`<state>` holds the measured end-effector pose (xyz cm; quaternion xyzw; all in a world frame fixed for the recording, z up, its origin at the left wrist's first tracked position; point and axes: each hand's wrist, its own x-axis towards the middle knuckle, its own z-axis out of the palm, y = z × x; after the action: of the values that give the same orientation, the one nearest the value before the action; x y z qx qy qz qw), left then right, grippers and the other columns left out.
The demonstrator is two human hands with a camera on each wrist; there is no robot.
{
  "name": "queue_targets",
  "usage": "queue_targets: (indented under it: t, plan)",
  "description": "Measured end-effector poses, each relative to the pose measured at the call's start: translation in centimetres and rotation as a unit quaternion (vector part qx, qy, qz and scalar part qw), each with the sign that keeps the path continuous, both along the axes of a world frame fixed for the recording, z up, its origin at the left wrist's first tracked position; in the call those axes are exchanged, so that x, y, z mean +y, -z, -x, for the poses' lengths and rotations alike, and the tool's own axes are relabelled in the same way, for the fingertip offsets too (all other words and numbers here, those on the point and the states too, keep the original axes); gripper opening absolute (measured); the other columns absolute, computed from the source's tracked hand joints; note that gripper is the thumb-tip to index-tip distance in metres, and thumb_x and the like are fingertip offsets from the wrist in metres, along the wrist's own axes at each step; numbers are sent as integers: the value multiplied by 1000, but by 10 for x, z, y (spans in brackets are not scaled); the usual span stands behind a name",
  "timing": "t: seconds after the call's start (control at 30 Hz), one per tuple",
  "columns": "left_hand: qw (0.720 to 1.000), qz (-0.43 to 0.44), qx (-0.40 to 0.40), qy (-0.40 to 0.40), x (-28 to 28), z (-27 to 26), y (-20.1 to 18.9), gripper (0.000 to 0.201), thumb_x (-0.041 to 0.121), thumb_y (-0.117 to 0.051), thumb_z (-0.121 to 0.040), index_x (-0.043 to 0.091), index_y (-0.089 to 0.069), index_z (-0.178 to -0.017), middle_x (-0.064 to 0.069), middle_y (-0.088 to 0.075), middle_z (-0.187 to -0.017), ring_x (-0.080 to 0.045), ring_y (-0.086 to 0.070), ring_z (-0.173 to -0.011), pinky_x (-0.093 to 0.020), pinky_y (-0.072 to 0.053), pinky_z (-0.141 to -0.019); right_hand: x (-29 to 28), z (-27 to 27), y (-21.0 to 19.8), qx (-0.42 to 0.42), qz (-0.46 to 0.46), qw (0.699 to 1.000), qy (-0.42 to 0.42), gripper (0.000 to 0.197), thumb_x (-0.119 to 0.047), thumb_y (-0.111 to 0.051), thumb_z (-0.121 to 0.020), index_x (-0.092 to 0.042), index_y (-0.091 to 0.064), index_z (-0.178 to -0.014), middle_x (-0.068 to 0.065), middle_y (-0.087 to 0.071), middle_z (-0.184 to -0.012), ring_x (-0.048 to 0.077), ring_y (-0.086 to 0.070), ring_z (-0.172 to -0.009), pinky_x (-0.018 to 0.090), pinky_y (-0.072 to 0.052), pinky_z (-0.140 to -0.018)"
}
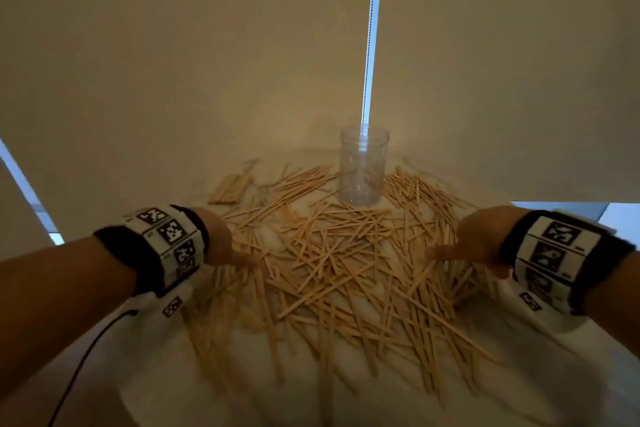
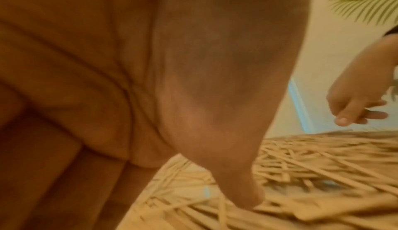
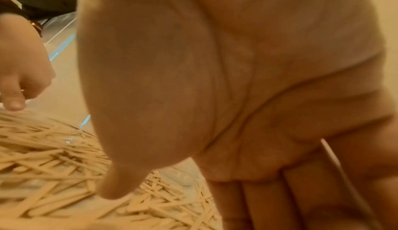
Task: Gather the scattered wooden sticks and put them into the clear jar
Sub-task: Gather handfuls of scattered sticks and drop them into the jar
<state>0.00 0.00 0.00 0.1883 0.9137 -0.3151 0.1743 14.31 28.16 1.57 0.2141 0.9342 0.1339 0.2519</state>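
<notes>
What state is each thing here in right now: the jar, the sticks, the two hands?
clear jar: upright, lidless, empty
wooden sticks: scattered loose across the table
stacked sticks: neat bundle, left of the jar
left hand: open, at the pile's left edge
right hand: open, at the pile's right edge

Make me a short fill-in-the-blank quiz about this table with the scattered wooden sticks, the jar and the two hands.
1. The clear plastic jar stands upright and holds ____ sticks.
2. The thin pale wooden sticks lie scattered between the left hand and the ____ hand.
3. Left of the jar lies a neat ____ of sticks.
4. Each wrist wears a band printed with black-and-white ____.

Missing words: no; right; bundle; markers
</notes>
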Motion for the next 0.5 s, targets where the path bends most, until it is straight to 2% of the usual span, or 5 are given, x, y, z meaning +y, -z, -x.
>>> queue_targets:
  t: [0.17, 0.23, 0.37, 0.43, 0.5]
  plan:
    - [998, -59, -17, 1, 13, 5, 39, 92, 84, -27, -85, 8, -65, -120, -8, -63, -96, -25, -64, -104, -35, -49, -95, 6, 3, 25, -12, -34, 999, 5, 89, -84, -27, -83, -10, -69, -110, 4, -68, -103, 16, -62, -98, 28, -43, -91]
    - [995, -99, -20, 5, 23, 5, 40, 87, 79, -30, -89, 5, -64, -118, -10, -62, -90, -27, -62, -98, -35, -48, -91, 9, 8, 31, 13, 7, 1000, 13, 77, -82, -35, -84, -15, -70, -99, 2, -69, -100, 16, -63, -95, 28, -44, -87]
    - [991, -129, -19, -8, 38, 1, 34, 69, 71, -38, -93, 7, -63, -90, -4, -50, -74, -22, -52, -84, -33, -44, -81, 5, 16, 25, 69, 73, 995, 13, 55, -64, -47, -93, -17, -54, -66, -3, -52, -63, 9, -47, -55, 21, -42, -61]
    - [984, -169, -25, -40, 37, 6, 34, 62, 69, -46, -92, 10, -59, -78, -3, -53, -75, -22, -54, -83, -34, -47, -80, -1, 22, 25, 70, 62, 996, 12, 59, -65, -42, -94, -15, -48, -63, -2, -47, -64, 11, -46, -57, 25, -43, -63]
    - [970, -228, -36, -69, 36, 9, 36, 51, 58, -57, -92, 8, -66, -94, -4, -61, -87, -23, -61, -90, -32, -50, -81, -5, 27, 31, 71, 42, 997, 3, 68, -72, -38, -91, -12, -52, -64, 0, -51, -66, 16, -55, -69, 28, -44, -74]
